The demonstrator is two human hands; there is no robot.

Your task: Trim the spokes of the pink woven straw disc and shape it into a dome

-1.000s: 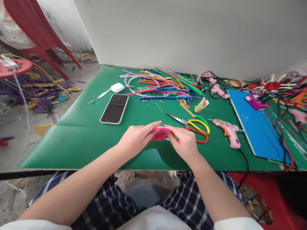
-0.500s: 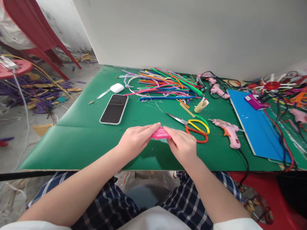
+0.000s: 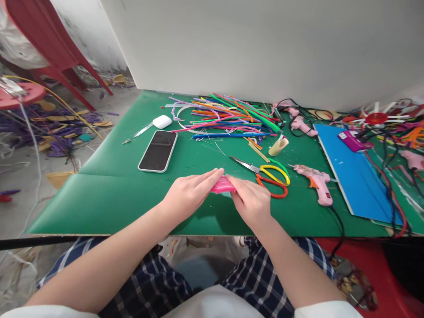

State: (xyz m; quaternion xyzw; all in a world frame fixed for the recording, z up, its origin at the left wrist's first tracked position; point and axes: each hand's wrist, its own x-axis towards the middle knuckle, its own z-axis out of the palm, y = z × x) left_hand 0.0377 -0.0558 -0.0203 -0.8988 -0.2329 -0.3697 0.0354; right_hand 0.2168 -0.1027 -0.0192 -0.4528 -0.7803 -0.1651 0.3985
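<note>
Between both hands, above the front of the green table, is a small bright pink ribbed piece (image 3: 223, 184), perhaps made of pipe cleaners laid side by side. My left hand (image 3: 186, 193) grips its left end, fingers pressed together and covering part of it. On the right end, my right hand (image 3: 253, 198) pinches it between thumb and fingers. Scissors with yellow and orange handles (image 3: 273, 175) lie just beyond the right hand. Farther back is a heap of colourful pipe cleaners (image 3: 228, 115).
A phone (image 3: 158, 151) and a white earbud case (image 3: 162, 122) lie at left. To the right are a pink glue gun (image 3: 317, 182) with a trailing black cord, a cream tube (image 3: 278, 145) and a blue board (image 3: 354, 176). A pale panel (image 3: 265, 48) closes off the table's back.
The left fingers have shifted slightly to the right over the pink piece. The right hand and the things on the table look nearly unchanged.
</note>
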